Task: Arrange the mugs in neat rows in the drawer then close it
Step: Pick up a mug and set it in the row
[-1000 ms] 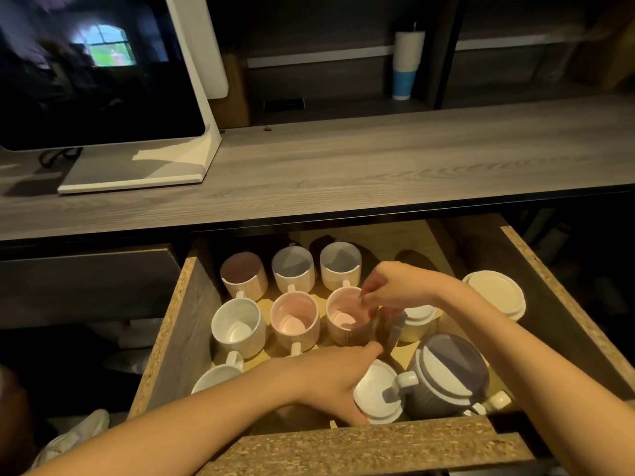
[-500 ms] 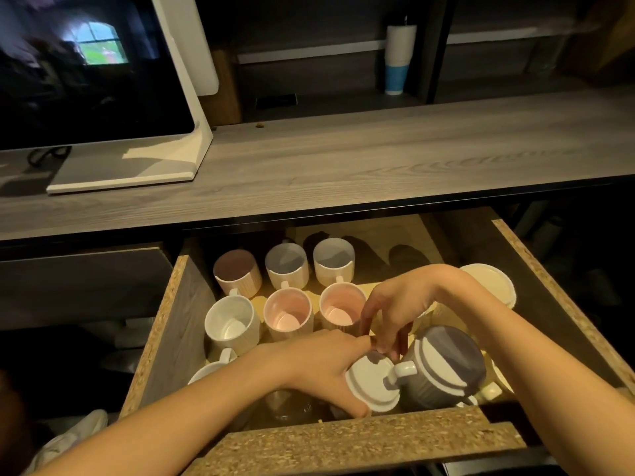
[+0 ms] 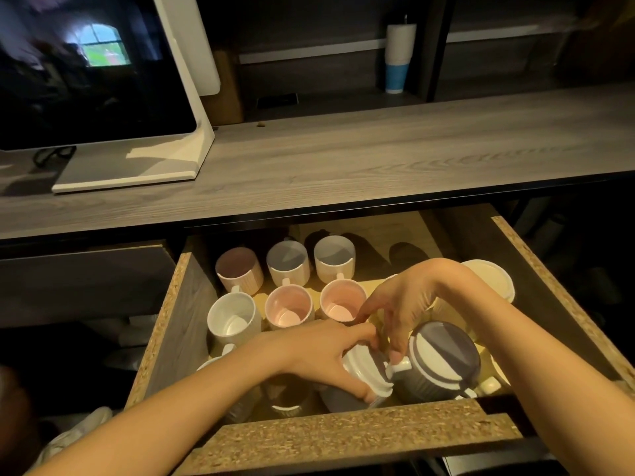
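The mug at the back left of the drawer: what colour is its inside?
Dusky mauve-brown inside the back-left mug, best seen in the head view.

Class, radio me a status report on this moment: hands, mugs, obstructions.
Left hand gripping white upturned mug. Right hand touching it. Two rows upright behind. Grey upturned mug crowds right. Drawer open.

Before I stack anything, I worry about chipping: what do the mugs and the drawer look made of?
The pink-lined mugs look like glazed ceramic: smooth interiors catching light, ribbed pale outsides. The dark mug the right hand touches has a matte grey body with white bands, probably glazed stoneware. The drawer is particleboard: its raw cut edges show speckled chips, its faces a grey wood-grain laminate.
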